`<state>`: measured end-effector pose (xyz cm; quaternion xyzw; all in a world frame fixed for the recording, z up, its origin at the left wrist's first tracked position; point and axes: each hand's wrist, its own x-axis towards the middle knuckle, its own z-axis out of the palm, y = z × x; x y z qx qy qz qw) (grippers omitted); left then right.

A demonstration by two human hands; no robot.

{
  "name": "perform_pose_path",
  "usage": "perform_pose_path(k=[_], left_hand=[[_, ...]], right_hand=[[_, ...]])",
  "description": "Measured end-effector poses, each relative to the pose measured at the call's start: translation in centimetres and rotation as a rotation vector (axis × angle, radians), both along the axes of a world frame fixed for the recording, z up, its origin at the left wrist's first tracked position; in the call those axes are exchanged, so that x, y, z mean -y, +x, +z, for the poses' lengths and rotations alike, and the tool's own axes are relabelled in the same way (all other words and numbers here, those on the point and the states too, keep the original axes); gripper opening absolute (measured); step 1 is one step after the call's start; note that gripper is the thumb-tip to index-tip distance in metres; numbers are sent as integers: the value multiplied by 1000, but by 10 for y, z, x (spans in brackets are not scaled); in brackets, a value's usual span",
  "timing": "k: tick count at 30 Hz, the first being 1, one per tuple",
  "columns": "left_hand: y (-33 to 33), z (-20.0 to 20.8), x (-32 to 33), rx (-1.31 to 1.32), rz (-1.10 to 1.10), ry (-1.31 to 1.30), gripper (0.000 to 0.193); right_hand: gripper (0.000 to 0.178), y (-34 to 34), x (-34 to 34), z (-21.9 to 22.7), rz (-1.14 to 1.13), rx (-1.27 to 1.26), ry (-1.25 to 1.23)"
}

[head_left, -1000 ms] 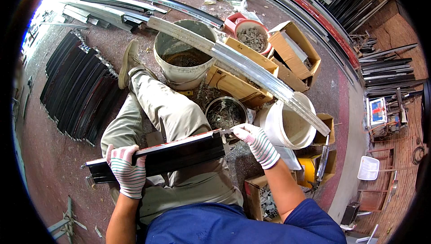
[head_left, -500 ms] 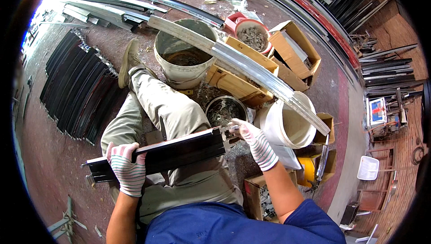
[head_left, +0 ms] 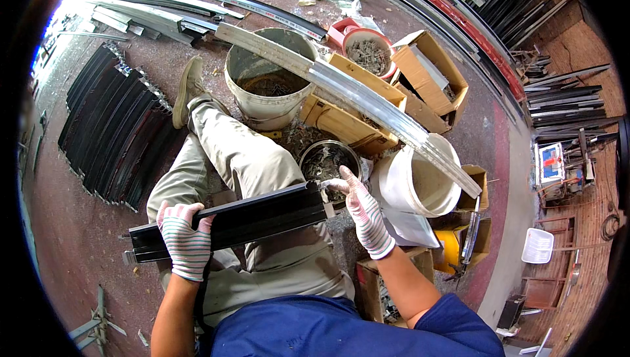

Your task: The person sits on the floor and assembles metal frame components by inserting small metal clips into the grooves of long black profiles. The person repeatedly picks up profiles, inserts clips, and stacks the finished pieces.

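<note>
Head view, looking down on a seated person in tan trousers and a blue top, both hands in striped work gloves. A black metal profile (head_left: 236,222) lies across the lap, running from about 8 o'clock up toward 2 o'clock. The left hand (head_left: 184,239) wraps around the profile near its lower left end, its grip closed on the bar. The right hand (head_left: 362,209) meets the profile's right end, fingers curled against the end face; whether it pinches a small part there cannot be told.

Just beyond the right hand, at 12 o'clock from it, sits a small round tin (head_left: 328,161) full of metal bits. At 3 o'clock from that hand stands a white bucket (head_left: 413,183). A long pale curved rail (head_left: 354,91) rests across the bucket's rim and across a larger grey bucket (head_left: 269,84) farther out, at 11 o'clock from the tin. Between the two buckets lie yellow cardboard boxes (head_left: 348,121). A red bowl (head_left: 367,52) of small parts sits beyond them.

On the floor (head_left: 59,226) at 10 o'clock from the left hand lies a stack of black curved strips (head_left: 111,134). One shoe (head_left: 187,88) points toward the grey bucket.
</note>
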<state>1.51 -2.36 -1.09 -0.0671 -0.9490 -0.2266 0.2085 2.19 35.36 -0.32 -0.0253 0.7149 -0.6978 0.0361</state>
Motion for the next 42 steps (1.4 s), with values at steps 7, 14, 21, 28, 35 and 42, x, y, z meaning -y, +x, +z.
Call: perform_pose_path(k=[7, 14, 21, 28, 35, 42], left_hand=[[-7, -2, 1, 39, -7, 22, 22], [-21, -6, 4, 154, 8, 84, 23], [-24, -4, 5, 198, 23, 102, 22], [-27, 2, 6, 239, 9, 96, 23], [-27, -1, 10, 241, 0, 90, 22], [-28, 1, 8, 236, -8, 92, 21]], right_hand=[[61, -38, -29, -11, -282, -62, 127], [43, -166, -58, -7, -380, -427, 857], [67, -283, -23, -13, -234, -661, 1389], [75, -327, 5, -24, -101, -664, 1622], [73, -333, 14, -15, -186, -804, 1548], [73, -300, -43, 24, -275, -757, 1513]])
